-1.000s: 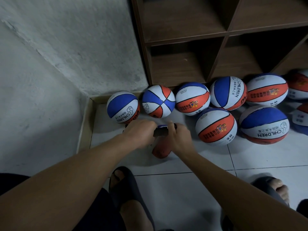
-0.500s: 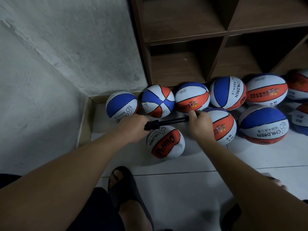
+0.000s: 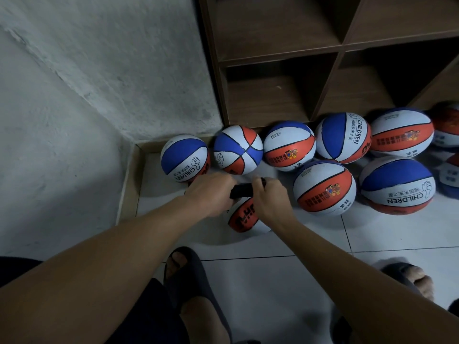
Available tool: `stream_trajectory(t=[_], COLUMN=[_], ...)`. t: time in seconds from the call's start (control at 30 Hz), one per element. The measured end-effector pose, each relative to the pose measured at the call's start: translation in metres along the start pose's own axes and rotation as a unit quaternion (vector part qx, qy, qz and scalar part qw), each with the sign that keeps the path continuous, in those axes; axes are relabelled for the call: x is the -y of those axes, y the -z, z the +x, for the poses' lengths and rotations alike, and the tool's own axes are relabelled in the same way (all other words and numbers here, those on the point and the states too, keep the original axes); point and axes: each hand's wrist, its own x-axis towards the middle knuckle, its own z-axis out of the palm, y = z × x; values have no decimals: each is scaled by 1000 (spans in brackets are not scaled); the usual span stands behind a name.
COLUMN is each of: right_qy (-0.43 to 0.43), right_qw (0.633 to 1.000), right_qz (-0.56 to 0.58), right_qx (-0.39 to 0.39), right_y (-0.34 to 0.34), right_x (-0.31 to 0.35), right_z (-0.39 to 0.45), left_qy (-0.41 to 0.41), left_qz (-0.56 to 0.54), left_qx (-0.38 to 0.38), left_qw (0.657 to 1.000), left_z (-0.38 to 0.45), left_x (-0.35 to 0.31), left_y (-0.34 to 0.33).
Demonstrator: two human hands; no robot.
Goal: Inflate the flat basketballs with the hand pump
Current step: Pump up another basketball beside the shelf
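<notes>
Both hands clamp the slim black hand pump (image 3: 242,190): the left hand (image 3: 211,192) curls round the barrel end and the right hand (image 3: 269,194) curls round the handle end, knuckles almost meeting. Half a second ago the hands stood well apart with the shaft drawn out; the shaft is now pushed in, so judge this as the end of a compression stroke delivering air. The red, white and blue rubber basketball (image 3: 244,217) under inflation sits on the white tiled floor (image 3: 273,281) directly beneath the pump, largely hidden by the hands; the needle and valve cannot be seen. Seated contact should be confirmed by feel. At 12 o'clock from the hands, a row of matching inflated basketballs (image 3: 288,146) lines the base of the dark brown wooden shelf unit (image 3: 273,58); more lie at 2 and 3 o'clock, the nearest (image 3: 324,187) just beside the right hand. At 9 o'clock a low brown skirting edge (image 3: 128,184) meets the grey plaster wall (image 3: 87,95). Open floor lies at 5 and 6 o'clock, toward the sandalled feet (image 3: 188,274). The outward stroke runs toward 3 o'clock, where the nearest ball may obstruct the right hand.
</notes>
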Motion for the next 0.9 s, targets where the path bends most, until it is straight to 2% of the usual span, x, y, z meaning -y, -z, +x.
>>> stream_trajectory(t=[0.17,0.3,0.43,0.63,0.9], right_qy=[-3,-17,-2,-36,-25], right_qw=[1000,998,998,990,998], right_qz=[-13,18,19,46,29], right_qx=[8,-65,-60,-131,-51], right_y=[14,55,77,32,-13], right_x=[0,-5,-6,-7,-4], right_z=[5,21,27,5,-12], left_qy=[-1,40,64,22,4], left_qz=[-14,-39,-20,-8,26], left_qx=[-7,8,25,14,22], left_qw=[1000,998,997,1000,999], left_z=[1,-1,-4,-8,-5], left_x=[1,21,33,12,-2], left_y=[4,13,12,18,4])
